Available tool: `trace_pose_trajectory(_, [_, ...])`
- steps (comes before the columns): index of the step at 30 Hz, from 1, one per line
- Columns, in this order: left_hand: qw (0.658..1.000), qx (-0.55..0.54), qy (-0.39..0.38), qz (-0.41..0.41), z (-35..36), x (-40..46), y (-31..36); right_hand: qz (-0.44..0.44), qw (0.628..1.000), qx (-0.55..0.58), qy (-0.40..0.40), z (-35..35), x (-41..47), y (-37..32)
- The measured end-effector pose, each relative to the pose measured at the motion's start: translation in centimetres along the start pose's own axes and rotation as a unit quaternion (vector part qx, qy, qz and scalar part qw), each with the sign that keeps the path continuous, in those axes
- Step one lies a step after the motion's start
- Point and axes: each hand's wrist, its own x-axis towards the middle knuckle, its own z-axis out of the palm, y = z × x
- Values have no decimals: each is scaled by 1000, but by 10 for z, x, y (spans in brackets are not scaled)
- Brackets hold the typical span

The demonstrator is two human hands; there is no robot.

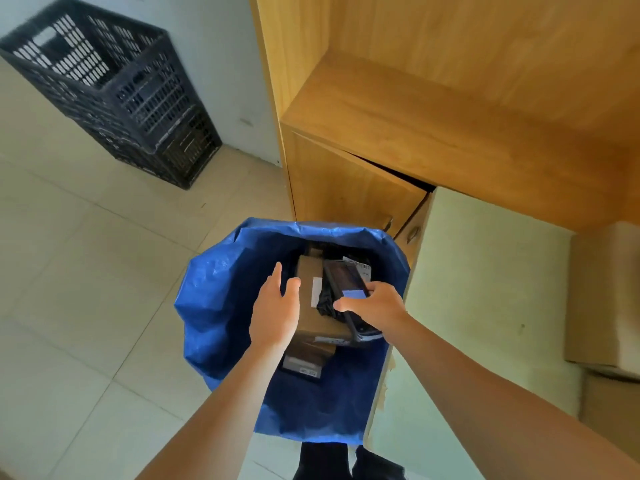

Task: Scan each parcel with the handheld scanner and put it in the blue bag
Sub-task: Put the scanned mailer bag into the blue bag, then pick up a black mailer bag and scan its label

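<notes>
Pale beige tiled floor [86,271] with thin grout lines carries everything. Standing on it: open blue plastic bag [221,306] (mouth gaping upward), stacked black perforated plastic crates [138,109] against white wall, tall light-wood cabinet [346,188] just behind bag, one lower door ajar.

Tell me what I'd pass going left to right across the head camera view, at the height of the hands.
Tiled floor → blue bag left wall → left hand → brown cardboard parcel → handheld scanner → right hand gripping it → pale tabletop → cardboard box.
</notes>
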Motion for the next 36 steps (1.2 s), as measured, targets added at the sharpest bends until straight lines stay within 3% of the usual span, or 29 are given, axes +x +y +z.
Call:
trace_pose_trajectory(18, [965, -70, -48, 247, 29, -127, 202, -113, 971, 126, 169, -167, -140, -21])
trace_pose_trajectory(36, [946, -44, -155, 280, 196, -273, 302, -90, 957, 51, 271, -375, -218, 93])
